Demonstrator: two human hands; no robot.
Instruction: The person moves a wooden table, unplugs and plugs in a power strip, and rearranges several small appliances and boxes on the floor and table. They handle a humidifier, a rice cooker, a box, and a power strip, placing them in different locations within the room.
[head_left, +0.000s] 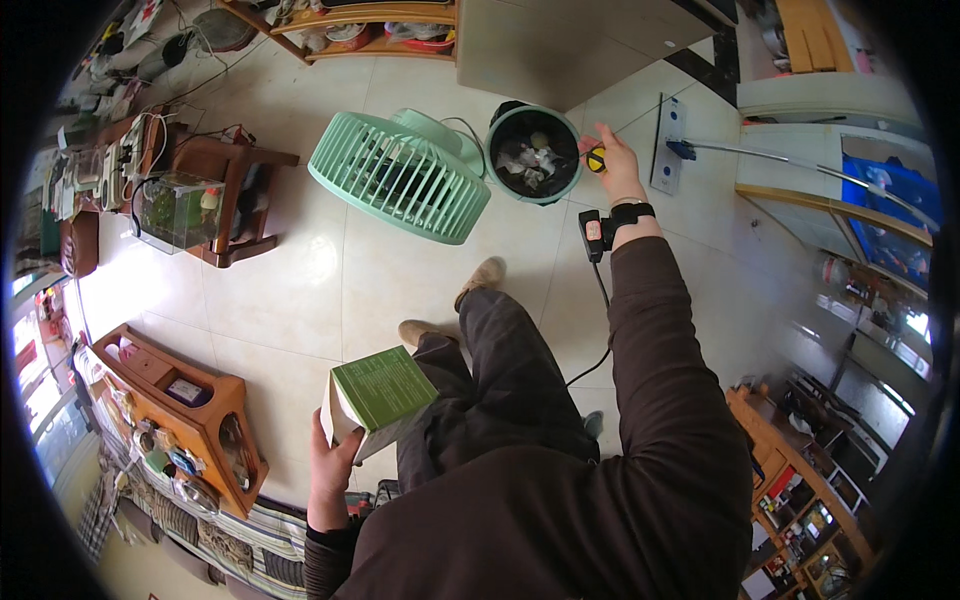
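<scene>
My left hand (332, 461) grips a green and white cardboard box (382, 386) by its lower left side, in front of my body. The box's green face bears writing. Stretched far forward, my right hand (611, 156) holds a small yellow and black tool (596, 159), perhaps a screwdriver, with a thin dark shaft pointing left. That hand is just right of the rim of a round trash bin (574, 180), lined with a black bag and holding crumpled white scraps. A light green fan (397, 176) lies on the floor left of the bin.
A flat mop (665, 144) lies right of the bin. A small fish tank (178, 211) stands on a wooden stool at the left. A wooden table (176, 420) is at the lower left. A large cabinet (555, 45) stands beyond the bin. A black cable trails from my right wrist.
</scene>
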